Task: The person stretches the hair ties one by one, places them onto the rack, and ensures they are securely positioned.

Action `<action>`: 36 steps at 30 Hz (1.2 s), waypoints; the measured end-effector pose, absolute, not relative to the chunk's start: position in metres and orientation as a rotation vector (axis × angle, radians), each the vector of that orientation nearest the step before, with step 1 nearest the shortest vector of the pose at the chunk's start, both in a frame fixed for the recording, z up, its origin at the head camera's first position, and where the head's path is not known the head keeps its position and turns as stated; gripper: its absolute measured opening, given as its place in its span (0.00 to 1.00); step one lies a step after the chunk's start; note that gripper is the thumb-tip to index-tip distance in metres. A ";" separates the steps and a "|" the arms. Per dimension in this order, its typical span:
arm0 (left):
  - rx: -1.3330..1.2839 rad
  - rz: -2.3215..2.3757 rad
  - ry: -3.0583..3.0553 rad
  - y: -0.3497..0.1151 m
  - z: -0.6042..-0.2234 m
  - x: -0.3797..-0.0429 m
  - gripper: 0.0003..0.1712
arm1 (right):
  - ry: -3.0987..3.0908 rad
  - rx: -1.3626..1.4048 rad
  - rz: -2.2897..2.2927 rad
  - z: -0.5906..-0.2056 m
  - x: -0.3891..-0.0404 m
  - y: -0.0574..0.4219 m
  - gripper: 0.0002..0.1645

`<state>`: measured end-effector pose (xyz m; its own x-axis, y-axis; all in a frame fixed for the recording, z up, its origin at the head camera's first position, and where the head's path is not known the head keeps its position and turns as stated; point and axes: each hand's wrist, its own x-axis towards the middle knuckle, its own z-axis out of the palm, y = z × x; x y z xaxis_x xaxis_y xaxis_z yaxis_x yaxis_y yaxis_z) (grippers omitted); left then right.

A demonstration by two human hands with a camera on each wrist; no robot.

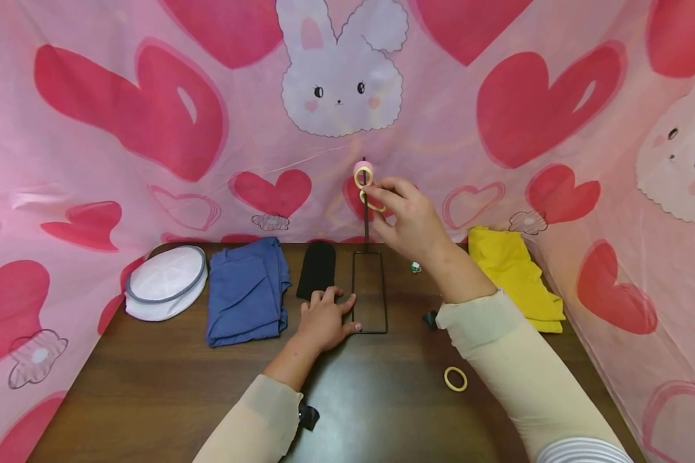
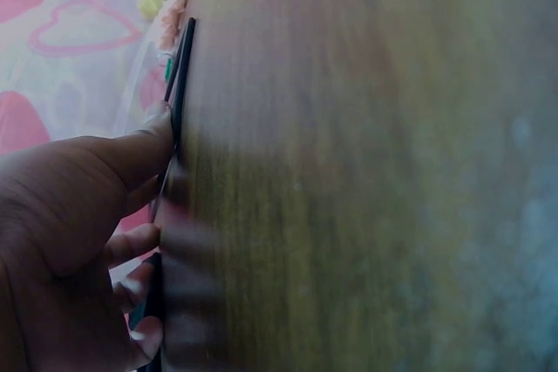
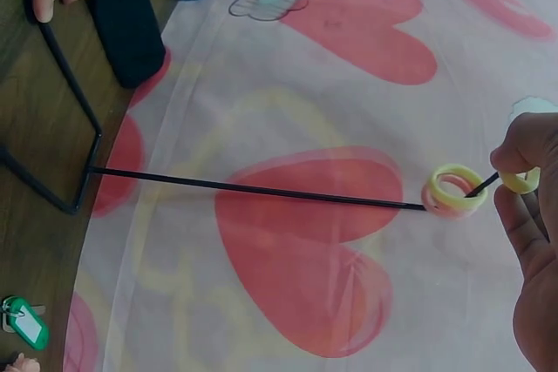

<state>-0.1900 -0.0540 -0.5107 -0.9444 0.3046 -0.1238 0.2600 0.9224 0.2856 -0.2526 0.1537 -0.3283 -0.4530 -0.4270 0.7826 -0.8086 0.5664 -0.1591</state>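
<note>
A pink heart-printed cloth [image 1: 110, 38] is hanging behind a brown wooden table [image 1: 370, 405]. With our right hand [image 1: 408, 212] we are pinching a pale yellow ring [image 3: 521, 188], thumb and fingertips nearly meeting, at the tip of a black wire stand [image 3: 261, 188]; whether the wire is passing through it, we cannot tell. Just beside it, pink and yellow rings [image 3: 450, 207] are hanging on the wire. Lower down, our left hand [image 1: 324, 321] is pressing the stand's base, fingers spread, thumb and forefinger touching the wire. Farther out, a spare yellow ring [image 1: 456, 390] is lying near our right sleeve [image 1: 533, 366]. To thread well, we should be steadying the base firmly, facing the hole squarely to the tip, and letting go only once the wire is bearing the ring.
</note>
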 end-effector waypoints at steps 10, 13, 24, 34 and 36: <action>0.438 0.403 2.914 -0.053 -0.512 -0.190 0.42 | -2.130 0.893 0.720 -0.330 -0.268 0.149 0.26; 0.441 0.388 2.910 -0.053 -0.513 -0.190 0.42 | -2.142 0.872 0.738 -0.331 -0.270 0.148 0.26; 0.440 0.403 2.894 -0.052 -0.510 -0.186 0.41 | -2.166 0.794 0.737 -0.334 -0.283 0.145 0.25; 0.445 0.401 2.903 -0.053 -0.510 -0.187 0.41 | -2.178 0.782 0.777 -0.337 -0.283 0.150 0.29; 0.444 0.394 2.907 -0.053 -0.510 -0.187 0.41 | -2.162 0.784 0.795 -0.339 -0.280 0.152 0.29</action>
